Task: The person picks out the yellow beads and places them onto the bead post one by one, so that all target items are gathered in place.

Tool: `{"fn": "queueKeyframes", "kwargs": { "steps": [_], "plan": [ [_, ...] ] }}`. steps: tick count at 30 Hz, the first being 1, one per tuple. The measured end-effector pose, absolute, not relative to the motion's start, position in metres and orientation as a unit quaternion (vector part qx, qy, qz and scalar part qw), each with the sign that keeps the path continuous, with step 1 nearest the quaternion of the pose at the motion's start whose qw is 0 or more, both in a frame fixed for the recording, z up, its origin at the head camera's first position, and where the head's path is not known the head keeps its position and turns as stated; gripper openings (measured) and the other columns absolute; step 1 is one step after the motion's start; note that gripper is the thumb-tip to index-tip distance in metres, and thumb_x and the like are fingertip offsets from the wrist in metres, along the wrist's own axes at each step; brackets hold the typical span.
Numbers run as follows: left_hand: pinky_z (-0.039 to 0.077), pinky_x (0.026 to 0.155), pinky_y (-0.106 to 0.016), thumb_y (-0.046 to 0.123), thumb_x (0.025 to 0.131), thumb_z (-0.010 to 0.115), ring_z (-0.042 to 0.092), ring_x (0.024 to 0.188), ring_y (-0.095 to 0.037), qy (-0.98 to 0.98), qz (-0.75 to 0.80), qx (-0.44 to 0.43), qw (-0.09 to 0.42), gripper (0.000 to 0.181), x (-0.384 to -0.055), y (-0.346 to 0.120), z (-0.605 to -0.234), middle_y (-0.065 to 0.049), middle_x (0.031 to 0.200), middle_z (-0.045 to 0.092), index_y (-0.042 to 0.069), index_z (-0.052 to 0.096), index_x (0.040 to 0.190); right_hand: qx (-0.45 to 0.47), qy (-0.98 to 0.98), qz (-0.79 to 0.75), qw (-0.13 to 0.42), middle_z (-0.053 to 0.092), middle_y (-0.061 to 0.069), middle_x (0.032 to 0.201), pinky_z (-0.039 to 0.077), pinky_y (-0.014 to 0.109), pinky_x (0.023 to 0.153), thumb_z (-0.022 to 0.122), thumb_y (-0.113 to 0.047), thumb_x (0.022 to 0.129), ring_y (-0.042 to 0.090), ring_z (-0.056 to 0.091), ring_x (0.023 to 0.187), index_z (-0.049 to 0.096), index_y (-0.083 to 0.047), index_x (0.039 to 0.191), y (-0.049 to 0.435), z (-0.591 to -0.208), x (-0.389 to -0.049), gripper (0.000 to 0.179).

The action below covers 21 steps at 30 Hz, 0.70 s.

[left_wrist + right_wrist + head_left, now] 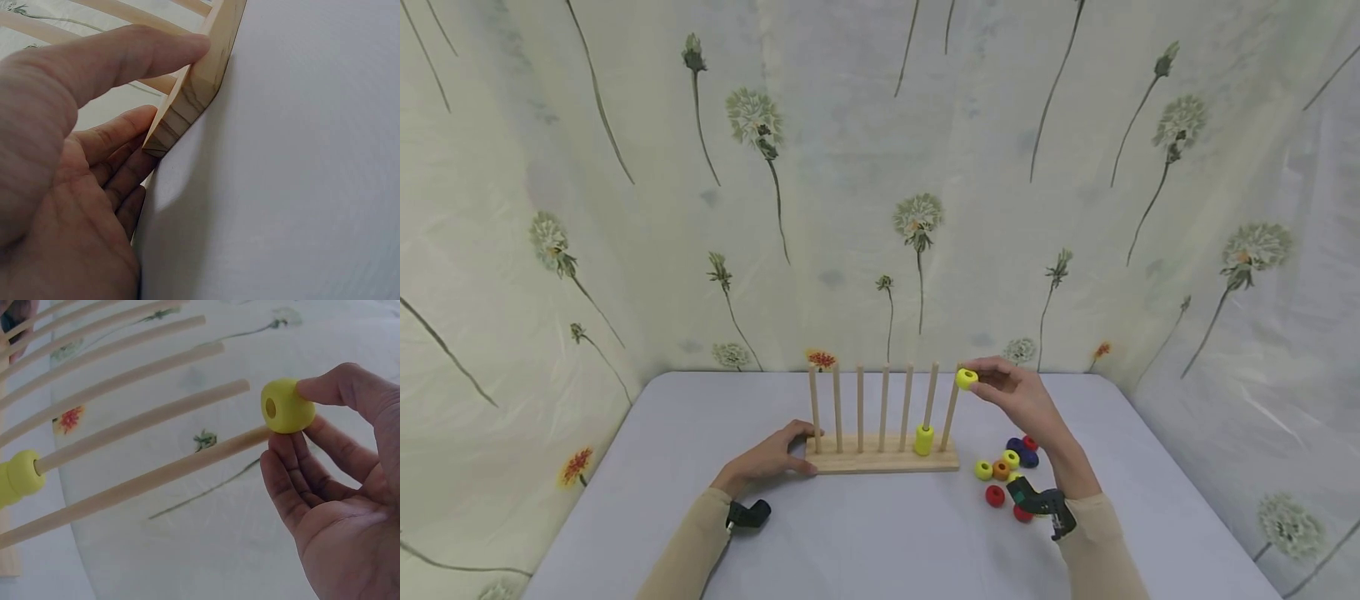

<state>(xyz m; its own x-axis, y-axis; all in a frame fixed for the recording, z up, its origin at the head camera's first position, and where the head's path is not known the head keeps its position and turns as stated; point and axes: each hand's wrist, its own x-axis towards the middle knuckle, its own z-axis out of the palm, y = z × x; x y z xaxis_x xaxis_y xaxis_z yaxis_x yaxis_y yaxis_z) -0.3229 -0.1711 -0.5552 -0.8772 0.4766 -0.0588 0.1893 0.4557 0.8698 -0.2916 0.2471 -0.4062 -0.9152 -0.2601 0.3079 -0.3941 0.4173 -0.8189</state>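
Observation:
A wooden peg rack with a row of upright pegs stands on the table. My left hand holds the rack's left end, thumb at the front and fingers behind. Between thumb and fingertips my right hand pinches a yellow bead, close to the top of the rightmost peg. The bead's hole shows in the right wrist view, and the peg is not visibly through it. Stacked yellow beads sit low on the second peg from the right.
Loose beads lie right of the rack, under the right forearm: a yellow bead, an orange bead, a red bead, a dark blue bead and several others. A flowered cloth hangs behind the white table.

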Motion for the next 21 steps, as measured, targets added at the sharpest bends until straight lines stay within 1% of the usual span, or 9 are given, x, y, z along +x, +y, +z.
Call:
{"fn": "queueKeyframes", "kwargs": {
  "steps": [5,11,17,21],
  "plan": [
    [0.026,0.111,-0.052,0.025,0.075,0.082,0.035,0.135,-0.028,0.839,0.483,0.199,0.15,0.065,-0.324,-0.172,-0.556,-0.009,0.141,0.043,0.013,0.049,0.13,0.197,-0.834,0.51,0.069,0.062,0.007,0.12,0.05,0.017,0.087,0.066,-0.026,0.092,0.007,0.061,0.102,0.061,-0.015,0.126,0.244,-0.401,-0.297,0.036],
    [0.025,0.111,-0.053,0.024,0.075,0.082,0.035,0.136,-0.028,0.837,0.486,0.202,0.149,0.066,-0.323,-0.171,-0.556,-0.01,0.142,0.043,0.012,0.05,0.131,0.203,-0.816,0.536,0.075,0.063,0.006,0.12,0.05,0.018,0.087,0.069,-0.031,0.09,0.009,0.062,0.103,0.063,-0.015,0.124,0.242,-0.395,-0.304,0.039],
    [0.023,0.112,-0.054,0.024,0.075,0.082,0.034,0.137,-0.029,0.836,0.487,0.201,0.151,0.065,-0.324,-0.172,-0.556,-0.01,0.142,0.043,0.012,0.05,0.131,0.21,-0.811,0.542,0.07,0.062,0.006,0.122,0.051,0.018,0.087,0.069,-0.03,0.09,0.008,0.062,0.105,0.062,-0.014,0.126,0.238,-0.388,-0.309,0.04],
    [0.024,0.113,-0.054,0.024,0.075,0.082,0.033,0.138,-0.03,0.84,0.483,0.197,0.15,0.066,-0.323,-0.172,-0.554,-0.01,0.143,0.043,0.013,0.049,0.131,0.221,-0.807,0.544,0.072,0.062,0.007,0.122,0.051,0.018,0.087,0.068,-0.027,0.09,0.007,0.062,0.104,0.062,-0.013,0.125,0.234,-0.387,-0.311,0.038]
  ]
}}
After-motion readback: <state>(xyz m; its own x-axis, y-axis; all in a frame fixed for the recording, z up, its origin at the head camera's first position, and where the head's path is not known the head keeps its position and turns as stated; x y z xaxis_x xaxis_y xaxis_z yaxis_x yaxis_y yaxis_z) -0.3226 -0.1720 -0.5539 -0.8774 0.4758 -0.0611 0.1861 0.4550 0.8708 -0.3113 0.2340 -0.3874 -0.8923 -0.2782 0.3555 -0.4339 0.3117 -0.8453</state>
